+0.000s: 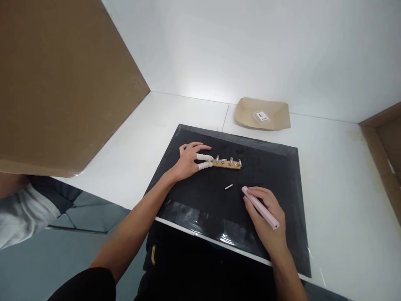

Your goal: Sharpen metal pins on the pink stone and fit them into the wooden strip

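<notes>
Head view: left hand (187, 163) pinches left end of narrow tan strip (226, 165) bearing silver metal pieces (231, 161), long axis left-right, over black rectangular mat (200, 196); right hand (270, 235), farther off, below and right of strip, grasps pale pink bar-shaped tool (261, 209)

Bright, diffuse white light filled the workspace, strongest as a pale glow low on the white wall (200, 79), which turned greyer toward the right. The brown panel (62, 83) at left looked duller, with a small glint at its lower corner. Glare broke in patches across the glossy near edge of the black mat (200, 198), and a grey sheen ran along its far one. The dark clothing (200, 271) sank nearly to featureless black. Metal pieces (231, 161) caught tiny highlights; the label (262, 116) was too small to read. Wide-angle distortion stretched the outer edges, where a grey sleeve (19, 217) looked soft.
</notes>
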`<state>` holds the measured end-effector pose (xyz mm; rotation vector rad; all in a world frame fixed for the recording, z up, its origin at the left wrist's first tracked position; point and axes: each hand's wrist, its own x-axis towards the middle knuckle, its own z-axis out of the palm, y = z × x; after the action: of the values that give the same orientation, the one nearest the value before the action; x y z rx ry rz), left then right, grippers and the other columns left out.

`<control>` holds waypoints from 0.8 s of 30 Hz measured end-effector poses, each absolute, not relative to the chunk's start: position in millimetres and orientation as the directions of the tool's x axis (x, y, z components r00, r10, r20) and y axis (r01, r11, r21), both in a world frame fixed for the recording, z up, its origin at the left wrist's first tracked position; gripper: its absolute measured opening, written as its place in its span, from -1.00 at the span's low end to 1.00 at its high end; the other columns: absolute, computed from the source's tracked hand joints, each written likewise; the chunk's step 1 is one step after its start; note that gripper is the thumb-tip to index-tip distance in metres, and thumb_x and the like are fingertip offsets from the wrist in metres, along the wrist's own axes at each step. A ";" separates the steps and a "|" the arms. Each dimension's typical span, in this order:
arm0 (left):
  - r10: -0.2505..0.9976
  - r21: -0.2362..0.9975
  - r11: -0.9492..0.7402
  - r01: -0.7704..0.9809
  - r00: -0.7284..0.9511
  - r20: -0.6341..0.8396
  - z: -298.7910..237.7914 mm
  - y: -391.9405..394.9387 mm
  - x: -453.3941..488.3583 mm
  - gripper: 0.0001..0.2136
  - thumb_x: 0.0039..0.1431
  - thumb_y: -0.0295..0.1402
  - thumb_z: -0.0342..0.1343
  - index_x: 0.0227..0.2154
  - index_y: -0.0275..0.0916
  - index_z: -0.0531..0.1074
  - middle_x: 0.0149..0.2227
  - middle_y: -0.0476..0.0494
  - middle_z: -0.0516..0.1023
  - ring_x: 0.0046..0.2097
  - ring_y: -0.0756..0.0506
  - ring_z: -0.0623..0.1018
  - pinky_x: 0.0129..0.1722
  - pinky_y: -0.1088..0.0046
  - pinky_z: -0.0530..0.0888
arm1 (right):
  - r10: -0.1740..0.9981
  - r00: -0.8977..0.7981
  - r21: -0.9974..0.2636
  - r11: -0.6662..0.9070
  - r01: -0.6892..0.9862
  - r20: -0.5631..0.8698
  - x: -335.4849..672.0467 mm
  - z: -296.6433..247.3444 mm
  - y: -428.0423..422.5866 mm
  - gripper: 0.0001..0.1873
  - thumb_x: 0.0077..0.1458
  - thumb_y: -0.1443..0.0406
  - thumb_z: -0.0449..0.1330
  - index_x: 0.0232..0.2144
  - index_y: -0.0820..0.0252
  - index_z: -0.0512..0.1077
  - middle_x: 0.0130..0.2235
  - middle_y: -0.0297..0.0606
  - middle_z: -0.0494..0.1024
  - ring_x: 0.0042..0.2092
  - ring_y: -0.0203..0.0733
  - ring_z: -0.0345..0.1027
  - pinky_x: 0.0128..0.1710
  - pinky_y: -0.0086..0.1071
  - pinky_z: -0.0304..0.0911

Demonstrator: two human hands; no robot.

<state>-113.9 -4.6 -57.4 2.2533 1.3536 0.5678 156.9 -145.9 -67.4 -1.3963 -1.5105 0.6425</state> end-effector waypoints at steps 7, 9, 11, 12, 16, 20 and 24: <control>0.873 0.570 -0.446 0.690 0.475 0.110 -56.7 -3.6 -118.2 -0.86 0.31 -0.24 0.29 -0.10 0.01 0.67 0.25 -0.10 0.54 0.36 -0.29 0.34 0.32 -0.07 0.06 | 0.956 0.111 -0.854 0.188 0.485 0.273 157.1 -68.0 -145.7 -0.83 0.27 0.26 0.28 -0.09 0.04 0.57 -0.07 -0.22 0.59 -0.04 -0.13 0.52 0.02 -0.24 0.44; 0.875 0.571 -0.443 0.691 0.472 0.107 -56.8 -3.4 -118.6 -0.86 0.31 -0.25 0.29 -0.11 0.02 0.67 0.25 -0.09 0.54 0.36 -0.29 0.34 0.32 -0.06 0.04 | 0.962 0.125 -0.866 0.158 0.475 0.244 156.7 -67.9 -146.7 -0.81 0.27 0.24 0.28 -0.07 0.03 0.58 -0.06 -0.23 0.61 -0.04 -0.11 0.53 0.05 -0.22 0.44; 0.879 0.574 -0.436 0.693 0.465 0.105 -57.3 -3.4 -118.8 -0.87 0.31 -0.27 0.29 -0.12 0.02 0.67 0.24 -0.09 0.54 0.36 -0.29 0.35 0.32 -0.06 0.03 | 0.969 0.153 -0.884 0.103 0.455 0.192 155.9 -67.5 -148.2 -0.78 0.25 0.20 0.30 -0.06 0.04 0.58 -0.07 -0.23 0.63 -0.07 -0.11 0.55 0.01 -0.24 0.47; 0.881 0.576 -0.433 0.693 0.462 0.107 -57.7 -3.5 -118.8 -0.87 0.31 -0.27 0.29 -0.12 0.02 0.67 0.24 -0.09 0.54 0.35 -0.29 0.36 0.32 -0.05 0.03 | 0.972 0.172 -0.893 0.071 0.445 0.163 155.3 -67.3 -148.9 -0.76 0.24 0.18 0.31 -0.06 0.05 0.58 -0.08 -0.23 0.64 -0.10 -0.12 0.56 -0.03 -0.26 0.48; 0.882 0.568 -0.444 0.693 0.449 0.143 -59.6 -5.4 -118.8 -0.88 0.30 -0.27 0.30 -0.14 0.00 0.67 0.23 -0.11 0.55 0.34 -0.28 0.37 0.32 -0.05 0.02 | 0.972 0.212 -0.905 -0.001 0.426 0.099 153.7 -67.2 -150.3 -0.71 0.21 0.15 0.33 -0.05 0.07 0.57 -0.11 -0.22 0.65 -0.16 -0.15 0.58 -0.15 -0.33 0.51; 0.884 0.550 -0.451 0.703 0.437 0.166 -60.8 -7.8 -116.8 -0.89 0.31 -0.25 0.29 -0.15 -0.01 0.68 0.21 -0.12 0.57 0.32 -0.26 0.38 0.32 -0.06 0.03 | 0.970 0.205 -0.903 0.029 0.429 0.129 153.6 -67.5 -150.1 -0.73 0.22 0.16 0.32 -0.06 0.08 0.58 -0.05 -0.19 0.65 -0.07 -0.10 0.57 0.00 -0.24 0.50; 0.878 0.545 -0.470 0.694 0.430 0.209 -60.6 -8.5 -117.5 -0.90 0.29 -0.28 0.31 -0.17 0.00 0.68 0.19 -0.10 0.59 0.31 -0.25 0.40 0.32 -0.07 0.04 | 0.964 0.195 -0.901 0.080 0.427 0.178 153.9 -66.9 -150.3 -0.78 0.23 0.19 0.32 -0.08 0.07 0.60 -0.04 -0.20 0.65 -0.02 -0.09 0.57 0.05 -0.21 0.50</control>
<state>-117.5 -8.5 -60.6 2.3108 1.3400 0.6696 153.9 -150.3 -66.9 -1.5076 -1.3877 0.7026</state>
